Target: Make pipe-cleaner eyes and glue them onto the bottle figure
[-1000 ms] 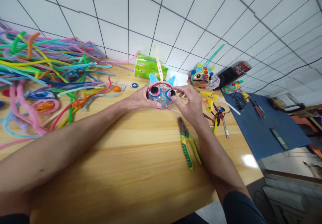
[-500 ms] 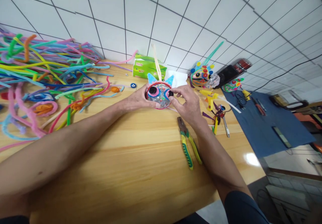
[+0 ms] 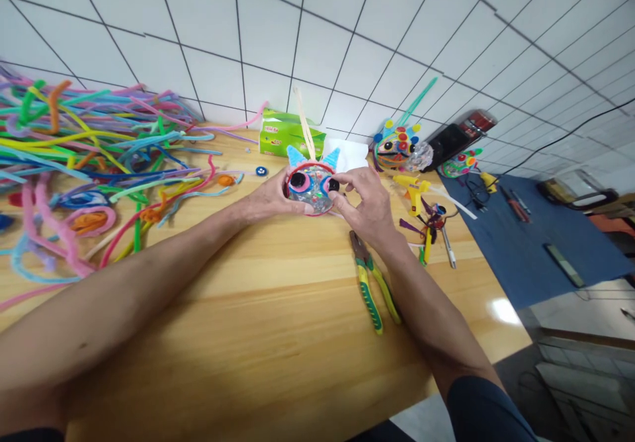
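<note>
A round, clear craft face [image 3: 315,201] with a red rim, two blue fuzzy ears and a cream loop on top is between my hands. My left hand [image 3: 268,198] is closed around its left side, with the thumb along the bottom. On the right side, my right hand [image 3: 368,204] pinches the black button eye [image 3: 333,184], which sits against a blue-and-pink ring on the face. The other black eye [image 3: 298,180] rests on a pink ring near my left fingers. Green-and-yellow pliers [image 3: 366,283] lie on the table beneath my right wrist.
Many colourful pipe cleaners [image 3: 99,137] are heaped at the left. Behind the craft stands a green tissue pack [image 3: 278,134]. Toward the right are another decorated face [image 3: 394,147], a yellow glue gun [image 3: 415,194] and a blue mat [image 3: 526,243] with tools. A blue button [image 3: 261,171] lies alone.
The view has shifted slightly. Both hands keep the same hold on the craft face, and the right fingers stay at its right eye.
</note>
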The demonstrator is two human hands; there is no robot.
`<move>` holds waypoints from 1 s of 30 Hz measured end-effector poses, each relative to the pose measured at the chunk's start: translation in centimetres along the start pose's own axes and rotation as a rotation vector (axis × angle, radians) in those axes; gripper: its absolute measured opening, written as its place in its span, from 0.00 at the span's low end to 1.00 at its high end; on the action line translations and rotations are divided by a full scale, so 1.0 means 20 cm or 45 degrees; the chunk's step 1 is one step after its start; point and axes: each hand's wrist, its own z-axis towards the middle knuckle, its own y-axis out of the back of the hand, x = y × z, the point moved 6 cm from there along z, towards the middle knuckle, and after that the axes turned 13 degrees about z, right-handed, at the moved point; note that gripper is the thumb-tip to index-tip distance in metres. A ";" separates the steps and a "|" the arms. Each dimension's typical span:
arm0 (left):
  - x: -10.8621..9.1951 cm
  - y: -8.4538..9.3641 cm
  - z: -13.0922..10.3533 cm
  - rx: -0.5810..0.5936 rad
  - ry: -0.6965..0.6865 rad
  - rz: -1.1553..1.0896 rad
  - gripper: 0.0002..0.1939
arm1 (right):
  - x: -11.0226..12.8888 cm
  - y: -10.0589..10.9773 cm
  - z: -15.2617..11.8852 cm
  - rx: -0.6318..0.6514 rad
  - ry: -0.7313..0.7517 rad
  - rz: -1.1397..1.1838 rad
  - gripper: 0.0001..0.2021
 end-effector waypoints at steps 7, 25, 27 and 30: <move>0.06 0.03 -0.01 -0.061 0.109 0.016 0.49 | 0.02 0.12 0.02 -0.174 0.028 0.058 0.15; 0.09 0.04 -0.04 -0.108 0.211 0.028 0.48 | 0.01 0.02 -0.02 -0.048 0.051 0.168 0.12; 0.08 0.03 -0.04 -0.125 0.203 0.011 0.49 | 0.01 0.01 -0.02 -0.048 0.044 0.176 0.11; 0.07 0.02 -0.04 -0.126 0.182 0.004 0.49 | 0.01 0.00 -0.02 -0.053 0.041 0.185 0.09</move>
